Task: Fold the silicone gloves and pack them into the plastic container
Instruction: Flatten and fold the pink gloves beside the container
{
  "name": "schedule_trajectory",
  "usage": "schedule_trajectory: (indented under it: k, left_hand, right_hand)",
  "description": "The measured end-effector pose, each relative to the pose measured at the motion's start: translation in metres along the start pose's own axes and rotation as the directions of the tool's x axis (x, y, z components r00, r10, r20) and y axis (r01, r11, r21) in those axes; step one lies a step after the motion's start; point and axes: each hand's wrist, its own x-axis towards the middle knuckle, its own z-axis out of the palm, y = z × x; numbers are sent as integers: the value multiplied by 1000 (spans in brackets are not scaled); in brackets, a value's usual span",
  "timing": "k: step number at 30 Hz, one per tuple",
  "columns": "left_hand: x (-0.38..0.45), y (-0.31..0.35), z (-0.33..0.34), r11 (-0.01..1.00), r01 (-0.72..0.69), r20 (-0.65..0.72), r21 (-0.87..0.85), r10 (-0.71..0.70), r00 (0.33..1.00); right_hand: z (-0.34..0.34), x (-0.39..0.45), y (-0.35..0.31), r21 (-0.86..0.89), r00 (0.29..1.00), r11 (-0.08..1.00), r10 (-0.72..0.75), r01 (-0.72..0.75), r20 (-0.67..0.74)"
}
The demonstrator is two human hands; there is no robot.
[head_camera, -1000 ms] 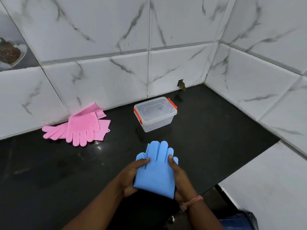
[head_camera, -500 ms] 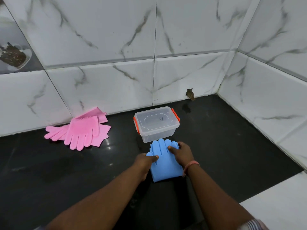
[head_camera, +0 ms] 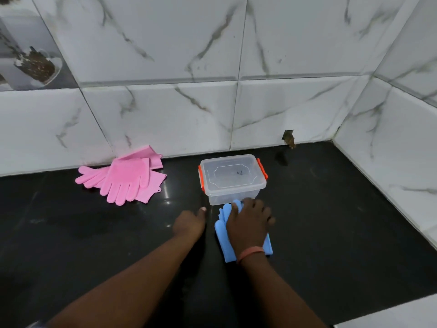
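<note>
The black bench stretches out under me, glossy, boxed in by white marble-look wall tiles at the back and on the right. Pink gloves sit in a loose heap at the back left, up against the wall. The clear plastic container stands at the middle back, lid on, orange clips at both ends. Just in front of it lie the blue gloves, flat on the bench, fingertips reaching the container's front wall. My right hand lies palm down on top of them, fingers spread, pressing. My left hand rests on the bare bench just beside them, loosely curled, thumb out, gripping nothing. An orange band circles my right wrist.
</note>
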Motion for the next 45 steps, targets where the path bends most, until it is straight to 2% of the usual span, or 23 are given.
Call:
schedule_trajectory:
  k: [1,3,5,8,10,13,17,20,22,24,26,28,30,31,32,34,35,36,38,40,42,44,45]
  left_hand:
    - [3,-3,-5,1000,-2,-16,-28,2,1000]
    - [10,-8,-16,998,-32,-35,-63,29,999]
    - [18,-13,-31,993,-44,-55,-110,39,998]
    - [31,-26,-63,989,5,-96,-147,-20,995]
    - [38,-35,-84,983,42,-145,-178,-68,987]
    - [50,-49,-111,934,96,-175,-345,-165,971]
    - [62,-72,-133,816,139,-99,-562,-232,968]
    - [66,-90,-143,711,136,-23,-690,-209,978]
    - [67,-100,-148,656,146,14,-740,-202,979]
    - [71,-106,-153,589,150,35,-794,-202,979]
    - [77,-109,-157,496,131,23,-858,-217,976]
    - [83,-113,-159,370,83,-11,-925,-244,970]
    - [87,-116,-164,300,86,5,-950,-260,966]
    - [87,-116,-168,291,102,25,-951,-257,966]
    - [88,-117,-170,286,111,40,-952,-245,969]
    - [91,-118,-177,239,122,65,-963,-233,970]
    - [93,-119,-180,166,134,95,-977,-226,969]
    - [96,-119,-183,49,151,137,-987,-218,966]
    - [99,-117,-187,-161,207,237,-965,-198,951]
    - [93,-118,-188,-285,302,342,-910,-101,934]
    - [86,-115,-191,-360,383,392,-851,49,919]
    - [71,-92,-200,-336,315,325,-887,27,945]
    - [64,-97,-200,-339,197,192,-920,47,980]
  right_hand:
    - [-1,-7,-13,73,997,994,-75,75,-7]
    - [1,-19,-44,342,981,931,-170,130,92]
    - [6,-23,-76,549,933,828,-279,114,227]
    - [12,-13,-117,665,850,747,-362,19,382]
    - [19,-4,-140,667,780,745,-428,18,457]
    - [38,-1,-170,647,672,759,-518,75,529]
    - [67,-12,-203,623,584,767,-578,152,570]
    - [90,-17,-219,513,521,797,-600,319,607]
    - [94,-20,-227,531,521,774,-629,346,577]
    - [95,-19,-237,580,574,737,-656,347,490]
    - [95,-16,-244,486,620,727,-677,484,395]
    - [99,-13,-251,406,550,661,-750,631,367]
    - [102,-13,-261,457,445,620,-781,638,438]
    - [100,-12,-268,501,444,627,-777,596,446]
    - [97,-11,-274,557,488,640,-766,529,418]
    - [83,-5,-289,674,655,662,-674,328,342]
    - [73,-1,-298,751,735,631,-601,194,315]
    - [61,4,-306,835,790,547,-540,66,291]
    - [34,12,-317,940,832,304,-475,-152,288]
    - [6,18,-315,955,785,61,-556,-291,275]
    - [-17,19,-294,853,629,-119,-728,-508,273]
    - [-32,16,-263,731,412,-125,-882,-671,227]
    - [-35,13,-247,706,370,-111,-901,-699,225]
